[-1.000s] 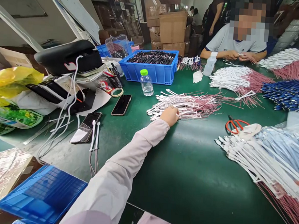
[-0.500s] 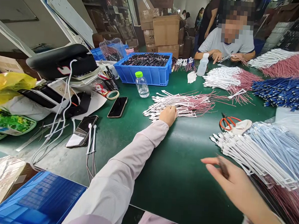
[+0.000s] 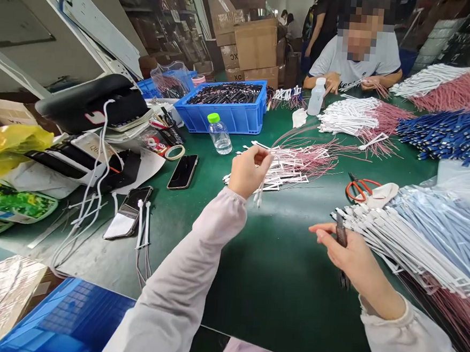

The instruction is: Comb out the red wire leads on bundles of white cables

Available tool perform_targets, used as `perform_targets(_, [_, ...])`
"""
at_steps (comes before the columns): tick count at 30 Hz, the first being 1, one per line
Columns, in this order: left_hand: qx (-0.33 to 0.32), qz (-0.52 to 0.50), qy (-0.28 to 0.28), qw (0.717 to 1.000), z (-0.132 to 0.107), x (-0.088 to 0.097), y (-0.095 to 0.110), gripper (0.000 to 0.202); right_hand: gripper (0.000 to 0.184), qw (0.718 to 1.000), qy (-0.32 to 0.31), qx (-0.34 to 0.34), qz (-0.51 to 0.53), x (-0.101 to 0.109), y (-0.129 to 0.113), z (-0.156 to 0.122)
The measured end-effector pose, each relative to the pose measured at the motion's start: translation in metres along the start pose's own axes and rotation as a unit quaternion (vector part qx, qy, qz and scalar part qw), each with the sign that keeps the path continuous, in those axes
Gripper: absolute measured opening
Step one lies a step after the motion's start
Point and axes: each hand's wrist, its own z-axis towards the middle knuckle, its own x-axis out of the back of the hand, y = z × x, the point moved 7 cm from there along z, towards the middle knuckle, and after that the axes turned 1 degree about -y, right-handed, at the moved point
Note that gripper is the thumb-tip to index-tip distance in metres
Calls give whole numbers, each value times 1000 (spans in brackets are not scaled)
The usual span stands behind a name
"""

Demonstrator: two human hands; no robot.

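- Left hand [image 3: 249, 171]: fingers pinch a white cable [image 3: 259, 196], just above the white-and-red wire bundle [image 3: 295, 167] on the green worktop [image 3: 276, 275]
- Right hand [image 3: 353, 259]: fingers grip a thin dark strip [image 3: 341, 240] over the worktop, exact part hard to tell

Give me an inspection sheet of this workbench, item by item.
Surface: green bench mat, with bundles lying on both sides.
Job's things: a pile of white strips with pink-red wires lies beside the left hand.
Clutter: a black phone, a phone in a case, a tape roll, a water bottle, orange-handled scissors.
Hands: left hand pinches thin white leads; right hand holds a slim dark item, unclear what.
Cables: loose white cables at left; blue cable bundles at right.
Surroundings: stacked cardboard boxes; a co-worker handling wires across the bench.
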Motion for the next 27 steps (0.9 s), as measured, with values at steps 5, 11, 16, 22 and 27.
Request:
perform_targets(5, [40, -134, -126, 982, -49, -15, 27, 18, 38, 998, 60, 27, -14, 12, -7, 0])
perform_targets(11, [138, -318, -263, 900, -95, -56, 32, 25, 41, 995, 64, 52, 55, 9, -13, -6])
perform_targets(16, [207, -418, -310, 829, -116, -88, 21, 34, 24, 987, 101, 63, 108, 13, -10, -8])
perform_targets(22, [220, -473, -335, 784, -126, -105, 16, 37, 24, 981, 50, 45, 181, 7, -8, -3])
perform_targets(27, [237, -540, -262, 764, -120, -106, 5, 39, 26, 985, -40, 22, 165, -7, -1, -4])
